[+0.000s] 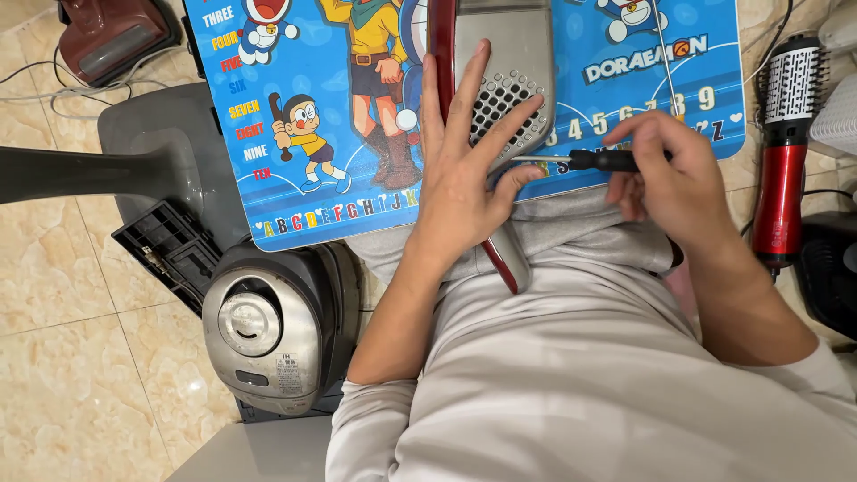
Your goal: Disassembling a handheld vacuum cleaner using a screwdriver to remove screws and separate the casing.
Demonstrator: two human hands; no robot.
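Your left hand [460, 174] is pressing flat, fingers released and spread, on the grey and red appliance [504, 80] lying on the blue cartoon tabletop [312, 116]. At three o'clock of it, your right hand [665, 170] is grasping a black-handled screwdriver [600, 161], tip touching the appliance's grille.
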